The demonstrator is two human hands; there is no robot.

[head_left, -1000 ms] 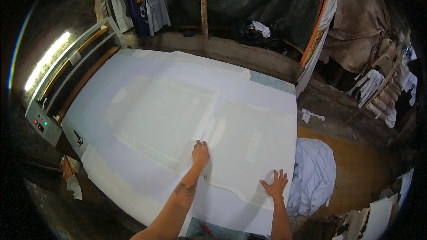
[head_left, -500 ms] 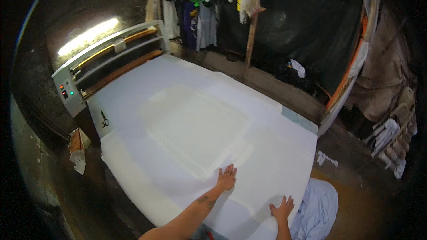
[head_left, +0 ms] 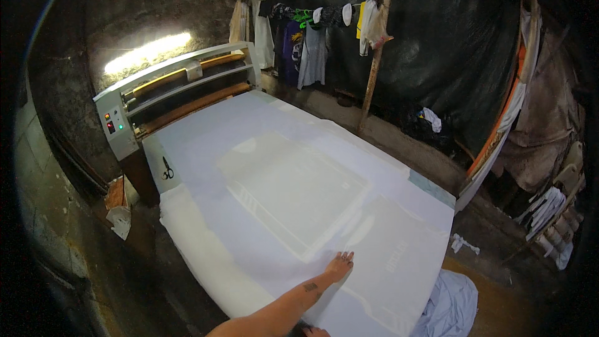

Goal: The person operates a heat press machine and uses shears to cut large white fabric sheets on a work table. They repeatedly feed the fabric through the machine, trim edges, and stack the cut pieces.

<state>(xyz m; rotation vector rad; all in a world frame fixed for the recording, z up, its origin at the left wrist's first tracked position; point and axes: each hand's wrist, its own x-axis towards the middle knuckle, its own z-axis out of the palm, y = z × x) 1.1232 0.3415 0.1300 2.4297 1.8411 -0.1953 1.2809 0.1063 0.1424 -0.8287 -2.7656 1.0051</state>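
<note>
My left hand [head_left: 339,264] lies with its fingers spread on the white fabric spread over the table [head_left: 187,224], at the edge of a pale cut garment piece [head_left: 393,287] with faint lettering. A larger pale panel [head_left: 287,187] with a light border and stripes lies just beyond that hand, to the left. My right hand [head_left: 315,331] shows only in part at the bottom edge, beside my left forearm; whether it holds anything is hidden. A loose lilac fabric bundle [head_left: 452,302] hangs at the table's right end.
A roller press machine [head_left: 181,87] with lit buttons spans the table's far left end, scissors [head_left: 167,168] lying near it. Hung clothes [head_left: 312,56] and a wooden post [head_left: 374,87] stand behind the table. A rack with rolls and white cloth [head_left: 552,212] is at the right.
My right hand has left the right-hand piece and dropped toward the bottom middle, mostly out of sight. My left hand stays on the fabric. The view has swung toward the machine.
</note>
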